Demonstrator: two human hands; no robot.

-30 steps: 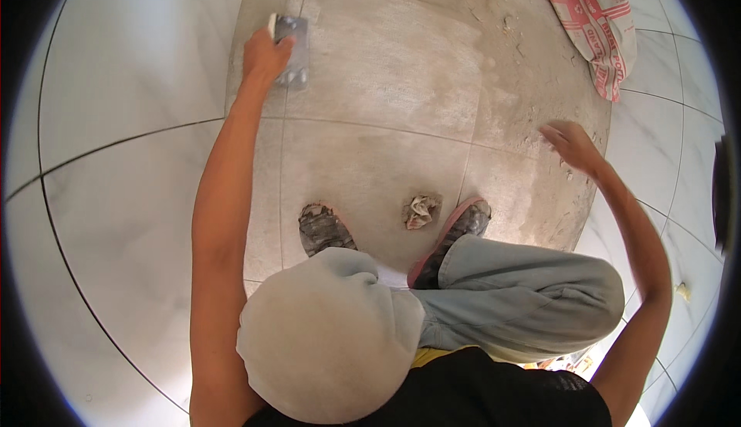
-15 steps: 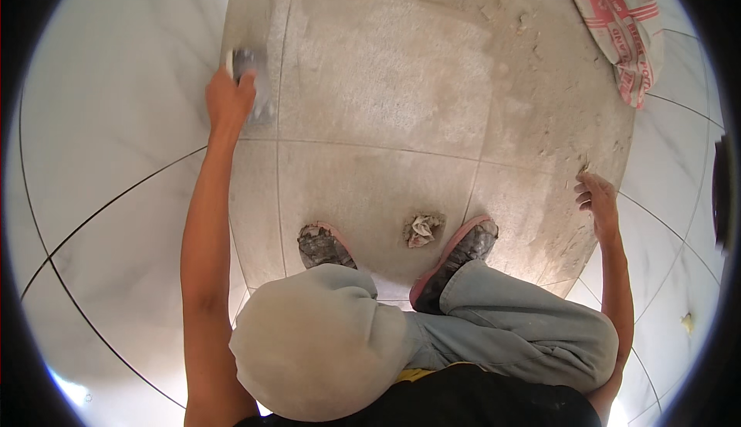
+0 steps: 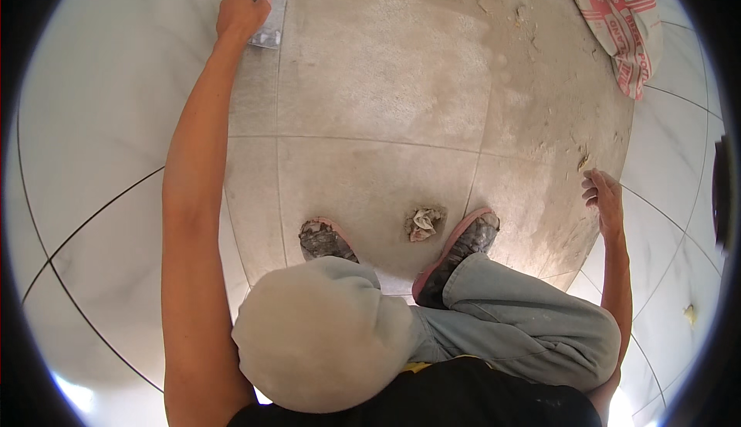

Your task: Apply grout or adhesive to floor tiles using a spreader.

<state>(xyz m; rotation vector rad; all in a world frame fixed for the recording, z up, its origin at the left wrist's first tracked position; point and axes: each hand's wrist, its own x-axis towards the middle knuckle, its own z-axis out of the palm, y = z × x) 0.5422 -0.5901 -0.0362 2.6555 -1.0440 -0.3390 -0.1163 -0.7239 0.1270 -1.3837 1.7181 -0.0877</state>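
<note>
At the far left of the dusty tiled floor (image 3: 378,164), my left hand (image 3: 243,13) is closed round a trowel (image 3: 270,29). The trowel has a flat grey rectangular plate, blotched with pale residue, and a whitish end beside my thumb. Its plate lies against the floor tiles near their left border. On the right, my right hand (image 3: 604,199) holds nothing visible; its fingers are loosely bent and apart, low over the floor's right edge. Just beyond those fingertips lies a small beige scrap (image 3: 583,162).
A crumpled red and white bag (image 3: 621,29) lies at the far right. Crumbs and dried smears cover the floor's right side. Between my shoes (image 3: 457,257) sits a wad of dirty crumpled paper (image 3: 424,225). White marbled tiles (image 3: 100,157) border both sides.
My left hand has moved away from me with the trowel, toward the far left. My right hand has drawn slightly back from the beige scrap, which stays on the floor.
</note>
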